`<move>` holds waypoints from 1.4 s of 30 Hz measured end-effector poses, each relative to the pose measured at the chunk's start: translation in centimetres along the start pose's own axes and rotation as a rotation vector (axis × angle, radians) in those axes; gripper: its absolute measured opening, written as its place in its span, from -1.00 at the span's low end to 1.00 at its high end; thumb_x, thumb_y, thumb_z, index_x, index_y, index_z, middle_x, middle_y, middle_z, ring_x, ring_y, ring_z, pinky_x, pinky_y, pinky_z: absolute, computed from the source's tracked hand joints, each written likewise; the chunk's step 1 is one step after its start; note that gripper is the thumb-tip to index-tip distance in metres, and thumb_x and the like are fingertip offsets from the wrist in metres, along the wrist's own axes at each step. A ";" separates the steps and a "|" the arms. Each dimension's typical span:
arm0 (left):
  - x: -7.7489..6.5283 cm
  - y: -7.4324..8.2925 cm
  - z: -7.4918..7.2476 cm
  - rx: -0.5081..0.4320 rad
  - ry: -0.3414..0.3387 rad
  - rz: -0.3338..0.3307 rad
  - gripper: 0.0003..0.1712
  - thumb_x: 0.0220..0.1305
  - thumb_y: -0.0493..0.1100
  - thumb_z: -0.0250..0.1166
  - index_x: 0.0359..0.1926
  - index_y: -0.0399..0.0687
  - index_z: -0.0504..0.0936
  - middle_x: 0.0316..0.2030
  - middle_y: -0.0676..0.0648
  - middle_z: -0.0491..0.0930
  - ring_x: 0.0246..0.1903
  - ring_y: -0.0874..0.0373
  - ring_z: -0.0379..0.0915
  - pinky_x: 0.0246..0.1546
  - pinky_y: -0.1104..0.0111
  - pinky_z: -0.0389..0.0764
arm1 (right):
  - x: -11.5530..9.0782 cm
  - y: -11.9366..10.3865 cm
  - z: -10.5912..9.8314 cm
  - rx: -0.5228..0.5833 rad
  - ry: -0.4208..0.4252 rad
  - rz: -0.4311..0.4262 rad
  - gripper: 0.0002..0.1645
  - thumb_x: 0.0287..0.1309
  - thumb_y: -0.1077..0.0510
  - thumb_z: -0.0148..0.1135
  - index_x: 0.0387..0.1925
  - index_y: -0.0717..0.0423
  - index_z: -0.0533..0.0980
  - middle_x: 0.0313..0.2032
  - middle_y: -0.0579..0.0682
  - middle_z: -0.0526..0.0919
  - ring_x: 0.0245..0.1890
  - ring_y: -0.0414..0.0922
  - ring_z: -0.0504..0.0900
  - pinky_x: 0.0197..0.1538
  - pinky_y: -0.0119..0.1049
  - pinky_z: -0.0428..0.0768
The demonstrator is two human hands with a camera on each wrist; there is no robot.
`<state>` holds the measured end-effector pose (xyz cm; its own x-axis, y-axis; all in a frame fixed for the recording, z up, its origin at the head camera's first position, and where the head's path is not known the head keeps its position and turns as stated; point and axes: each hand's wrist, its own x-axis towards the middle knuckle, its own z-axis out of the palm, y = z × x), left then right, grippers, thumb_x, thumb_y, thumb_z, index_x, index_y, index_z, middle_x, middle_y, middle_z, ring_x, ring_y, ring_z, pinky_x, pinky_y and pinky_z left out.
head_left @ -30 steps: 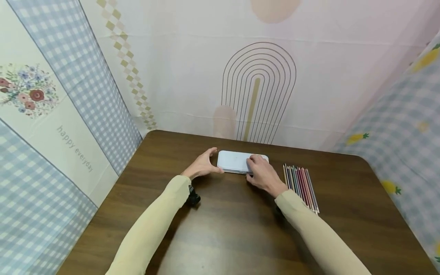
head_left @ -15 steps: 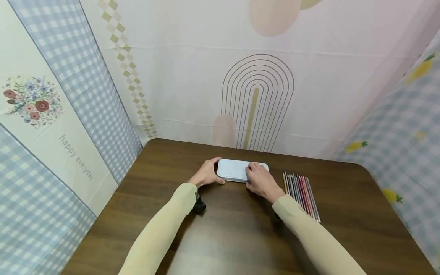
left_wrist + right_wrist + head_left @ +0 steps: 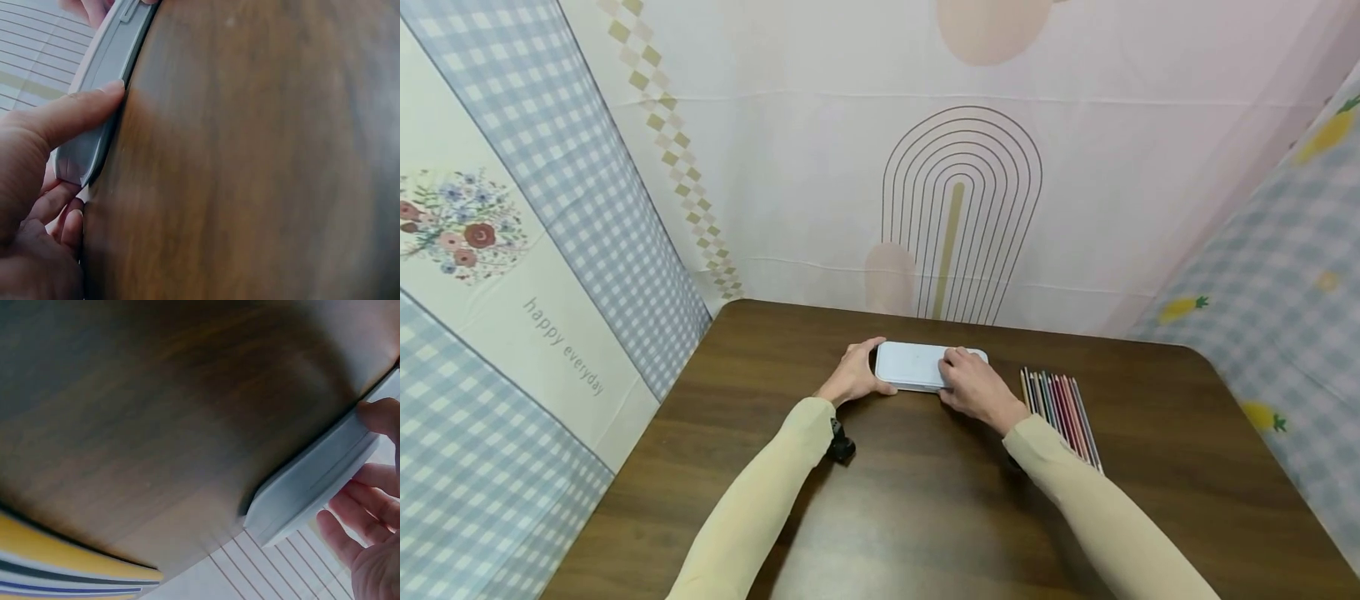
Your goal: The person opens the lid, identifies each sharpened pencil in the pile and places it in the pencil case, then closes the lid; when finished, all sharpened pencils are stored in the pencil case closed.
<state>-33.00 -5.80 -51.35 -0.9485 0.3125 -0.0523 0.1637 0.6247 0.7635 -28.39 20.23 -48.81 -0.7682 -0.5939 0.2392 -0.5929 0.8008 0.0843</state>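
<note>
Far left of the grip, a hanging cloth (image 3: pixel 542 242) in blue-and-white check with a white panel; on that panel, a printed bouquet (image 3: pixel 463 225) and, plainly legible, "happy everyday". Straight beyond the grip, a pale backdrop (image 3: pixel 820 192) with line-drawn arches; beneath the grip, a dark wood-grain table (image 3: pixel 902 492).

Next, the left hand (image 3: pixel 856 373), a black wrist device (image 3: pixel 840 446) just behind: clamped round the left end of the case, thumb on the near side, fingers at the end wall. Between both hands, flat on the table near the far edge, the pale blue-white case (image 3: pixel 912 364), apparently closed. On the near side, just by the right thumb, a small rectangular detail (image 3: pixel 129 10), perhaps a catch. On the lid, a faint mark, too small to read; no readable brand.

Toward the right end, the right hand (image 3: pixel 977 387), also gripping the case: thumb on the near side, fingers curled over the lid. Best handled, probably, with the left end held firm, right-hand pressure light and even, and no twisting.

Right of the grip, a row of colored pencils (image 3: pixel 1062 412), partly behind the right sleeve (image 3: pixel 1112 508); wise to raise that forearm well clear. Farthest right, a checked cloth with yellow fruit prints (image 3: pixel 1262 333).
</note>
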 end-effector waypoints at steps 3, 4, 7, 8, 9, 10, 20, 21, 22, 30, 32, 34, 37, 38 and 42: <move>0.0 0.1 0.0 0.019 0.003 0.011 0.23 0.02 -0.15 0.76 0.66 -0.11 0.30 0.58 -0.28 0.37 0.61 -0.25 0.17 0.64 -0.12 0.29 | 0.1 -0.1 0.2 0.000 0.019 -0.008 -0.55 0.19 0.06 0.63 -0.04 0.32 0.72 -0.04 0.20 0.73 -0.04 0.11 0.68 0.07 0.00 0.74; 0.0 0.2 0.0 0.028 0.000 0.012 0.23 0.03 -0.14 0.76 0.66 -0.11 0.30 0.59 -0.27 0.37 0.62 -0.25 0.15 0.64 -0.13 0.26 | 0.2 -0.1 0.2 -0.001 0.025 -0.007 -0.54 0.18 0.06 0.63 -0.06 0.33 0.72 -0.05 0.20 0.73 -0.05 0.11 0.68 0.07 -0.01 0.74; 0.1 0.3 -0.1 0.056 -0.018 0.020 0.23 0.05 -0.12 0.75 0.67 -0.12 0.28 0.61 -0.25 0.36 0.63 -0.24 0.11 0.64 -0.14 0.22 | 0.3 -0.2 0.3 -0.016 0.035 -0.013 -0.55 0.17 0.06 0.63 -0.10 0.35 0.71 -0.07 0.21 0.74 -0.07 0.11 0.69 0.06 -0.01 0.74; 0.1 0.3 -0.1 0.062 -0.024 0.022 0.22 0.06 -0.12 0.75 0.67 -0.12 0.27 0.61 -0.24 0.36 0.63 -0.23 0.11 0.64 -0.13 0.21 | 0.3 -0.2 0.4 -0.024 0.037 -0.019 -0.55 0.17 0.05 0.63 -0.11 0.35 0.71 -0.08 0.21 0.74 -0.08 0.12 0.69 0.06 -0.01 0.74; 0.1 0.3 -0.2 0.066 -0.027 0.026 0.22 0.06 -0.12 0.75 0.66 -0.13 0.28 0.61 -0.25 0.36 0.63 -0.23 0.10 0.64 -0.13 0.21 | 0.3 -0.2 0.4 -0.035 0.038 -0.027 -0.55 0.18 0.06 0.62 -0.11 0.36 0.71 -0.08 0.21 0.75 -0.08 0.12 0.70 0.05 -0.01 0.75; 0.2 0.3 -0.2 0.070 -0.030 0.029 0.21 0.06 -0.11 0.75 0.66 -0.12 0.29 0.61 -0.25 0.36 0.62 -0.22 0.11 0.64 -0.12 0.21 | 0.3 -0.2 0.4 -0.047 0.040 -0.033 -0.55 0.18 0.05 0.62 -0.11 0.36 0.71 -0.09 0.21 0.75 -0.08 0.12 0.70 0.05 -0.01 0.75; 0.4 0.0 -0.4 0.090 -0.041 0.024 0.20 0.05 -0.08 0.76 0.65 -0.04 0.32 0.61 -0.18 0.37 0.59 -0.17 0.17 0.60 -0.11 0.30 | 0.3 -0.4 0.5 -0.150 0.063 -0.089 -0.56 0.22 0.02 0.56 -0.16 0.37 0.73 -0.13 0.19 0.76 -0.12 0.09 0.71 0.04 -0.03 0.76; 0.5 0.1 -0.4 0.089 -0.040 0.026 0.20 0.05 -0.08 0.76 0.65 -0.04 0.32 0.61 -0.18 0.37 0.59 -0.17 0.17 0.60 -0.11 0.31 | 0.3 -0.3 0.4 -0.157 0.065 -0.093 -0.57 0.22 0.02 0.56 -0.17 0.37 0.73 -0.13 0.19 0.76 -0.12 0.09 0.71 0.04 -0.03 0.76; 0.5 0.1 -0.5 0.089 -0.039 0.028 0.20 0.05 -0.08 0.76 0.65 -0.04 0.32 0.61 -0.18 0.37 0.59 -0.18 0.17 0.60 -0.11 0.31 | 0.3 -0.3 0.3 -0.161 0.065 -0.096 -0.57 0.22 0.02 0.56 -0.17 0.36 0.73 -0.14 0.19 0.77 -0.12 0.09 0.71 0.04 -0.03 0.76; 0.2 -0.1 -0.3 0.085 -0.045 0.016 0.19 0.03 -0.09 0.77 0.63 -0.05 0.34 0.60 -0.20 0.39 0.61 -0.18 0.16 0.62 -0.12 0.30 | 0.1 -0.5 0.7 -0.162 0.060 -0.116 -0.60 0.25 0.03 0.52 -0.17 0.36 0.73 -0.14 0.17 0.77 -0.12 0.07 0.71 0.05 -0.02 0.76; 0.1 -0.3 -0.3 0.077 -0.044 0.013 0.20 0.02 -0.10 0.78 0.63 -0.06 0.34 0.60 -0.20 0.39 0.62 -0.17 0.16 0.63 -0.12 0.30 | 0.0 -0.6 0.8 -0.168 0.060 -0.122 -0.61 0.26 0.03 0.51 -0.19 0.35 0.73 -0.16 0.16 0.76 -0.14 0.07 0.70 0.04 -0.02 0.76; 0.0 -0.4 -0.2 0.069 -0.040 0.012 0.20 0.00 -0.10 0.78 0.63 -0.06 0.35 0.60 -0.19 0.39 0.61 -0.17 0.17 0.63 -0.12 0.30 | 0.0 -0.6 0.7 -0.174 0.059 -0.126 -0.63 0.26 0.03 0.51 -0.22 0.32 0.72 -0.18 0.14 0.74 -0.15 0.06 0.69 0.03 -0.03 0.75; 0.2 -0.4 -0.3 0.056 -0.023 0.020 0.21 -0.04 -0.12 0.80 0.61 -0.06 0.37 0.58 -0.19 0.41 0.60 -0.18 0.18 0.62 -0.12 0.30 | 0.1 -0.5 0.5 -0.189 0.060 -0.121 -0.64 0.27 0.02 0.52 -0.24 0.31 0.71 -0.20 0.13 0.73 -0.16 0.05 0.68 0.00 -0.05 0.74; 0.3 -0.3 -0.3 0.052 -0.020 0.023 0.21 -0.05 -0.13 0.80 0.61 -0.06 0.37 0.58 -0.19 0.41 0.60 -0.18 0.19 0.62 -0.12 0.30 | 0.2 -0.5 0.3 -0.194 0.060 -0.118 -0.64 0.27 0.03 0.52 -0.24 0.31 0.72 -0.20 0.13 0.73 -0.16 0.05 0.68 0.00 -0.06 0.74; 0.5 -0.2 -0.3 0.051 -0.023 0.034 0.21 -0.05 -0.13 0.80 0.60 -0.08 0.38 0.56 -0.21 0.42 0.56 -0.19 0.20 0.61 -0.12 0.30 | 0.1 -0.4 -0.1 -0.191 0.077 -0.103 -0.68 0.32 0.05 0.49 -0.28 0.29 0.72 -0.23 0.14 0.75 -0.19 0.06 0.68 -0.02 -0.09 0.74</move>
<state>-33.60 -6.00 -51.34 -0.9357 0.3503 -0.0426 0.2096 0.6487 0.7316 -28.17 19.84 -48.75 -0.6810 -0.6712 0.2928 -0.6049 0.7410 0.2917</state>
